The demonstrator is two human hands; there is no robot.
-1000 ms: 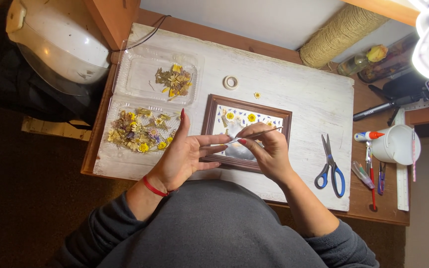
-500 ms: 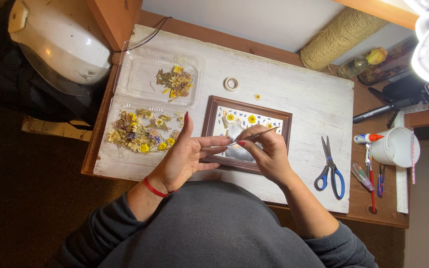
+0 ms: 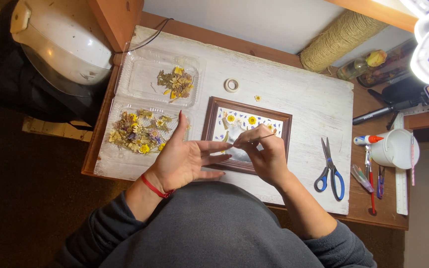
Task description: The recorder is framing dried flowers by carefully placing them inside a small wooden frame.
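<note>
The right hand has its grip pinched together on a thin brown stick, tip pointing left over the picture frame. The left hand is open, fingers spread apart, holding nothing, fingertips just beside the stick's tip and over the frame's left edge. The brown frame lies flat on the white worktop, pressed yellow flowers inside. A clear tray of dried flowers sits left of it; blue-handled scissors lie to the right.

The person wears a dark grey long-sleeved top, a thin red wristband and red-painted nails.
</note>
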